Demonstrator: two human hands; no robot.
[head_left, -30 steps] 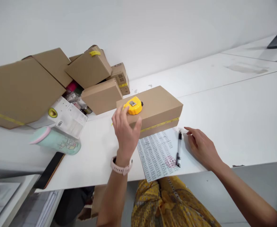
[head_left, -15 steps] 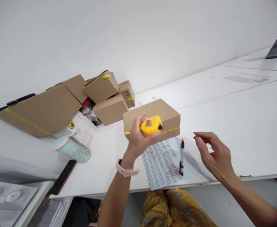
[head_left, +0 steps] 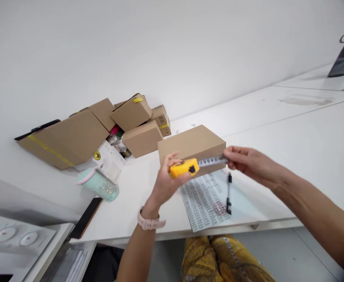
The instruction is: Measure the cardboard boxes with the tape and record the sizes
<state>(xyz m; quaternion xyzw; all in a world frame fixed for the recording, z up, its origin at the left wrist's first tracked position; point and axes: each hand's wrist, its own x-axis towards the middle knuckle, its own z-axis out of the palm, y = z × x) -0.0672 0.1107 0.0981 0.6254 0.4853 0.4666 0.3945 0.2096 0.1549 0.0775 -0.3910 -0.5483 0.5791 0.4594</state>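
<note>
White wall (head_left: pixel 172 58) rises behind a long white worktop (head_left: pixel 292 156), which has a seam running along its far part and a dull smear at the far right. Near the middle sits a closed cardboard box (head_left: pixel 192 139), and in front of its near side, above the worktop, is a yellow tape measure (head_left: pixel 182 168). The left hand (head_left: pixel 163 182) holds its case, fingers wrapped round the far side and the thumb along the near side; a pale pink watch strap (head_left: pixel 150 223) circles the wrist. A short length of blade (head_left: pixel 209 161) runs out to the right, and the right hand (head_left: pixel 248 162) grasps its free end, pinched between thumb and fingers, close to the box's right corner. Whether the blade touches the box cannot be told.

On the near edge lies a printed sheet (head_left: pixel 201 203) with a red stamp, partly overhanging; a clear pen (head_left: pixel 229 196) with black ends rests at the right of the print. To the left lies a mint-green tumbler (head_left: pixel 103 186) with a pink rim, next to a white carton (head_left: pixel 110 160) bearing an avocado picture. Beyond these, several more cardboard boxes (head_left: pixel 130 113) are piled against the wall, some with yellow tape.
</note>
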